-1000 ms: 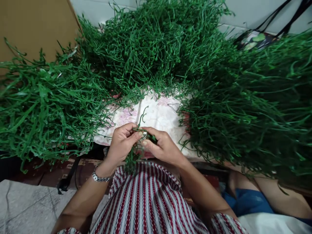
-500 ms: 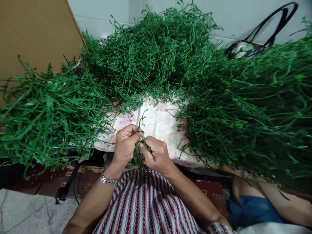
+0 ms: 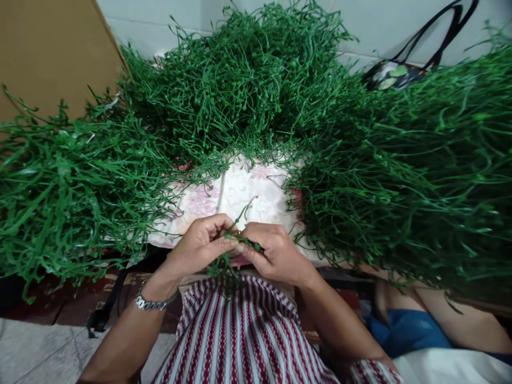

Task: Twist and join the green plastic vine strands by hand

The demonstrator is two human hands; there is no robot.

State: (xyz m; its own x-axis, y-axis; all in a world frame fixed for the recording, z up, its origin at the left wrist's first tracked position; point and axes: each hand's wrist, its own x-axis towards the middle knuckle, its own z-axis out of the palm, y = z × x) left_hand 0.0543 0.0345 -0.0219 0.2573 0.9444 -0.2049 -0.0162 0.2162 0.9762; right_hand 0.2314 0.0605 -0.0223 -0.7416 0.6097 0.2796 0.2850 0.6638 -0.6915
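Thin green stems (image 3: 244,213) stick up between my two hands, and more of them dangle below toward the striped apron (image 3: 240,336). My left hand (image 3: 206,242), with a metal watch at its wrist, pinches the stems between thumb and fingers. Close against it, my right hand (image 3: 276,250) is closed around stems too, thumb near the left thumb. Both hands are above the near edge of a pale flowered cloth (image 3: 236,186). Where the thumbs meet, the fine stems are too small to tell apart.
Large heaps of green stems lie at the left (image 3: 76,181), at the back (image 3: 248,80) and at the right (image 3: 412,186). A brown board (image 3: 52,48) stands back left. Behind the heaps is a bag (image 3: 396,74). At lower right show a person's bare legs (image 3: 460,314) and blue clothing.
Both hands are lower in view and turned more level, with their thumbs closer together. The upright stem tip now leans right. The whole view has shifted slightly.
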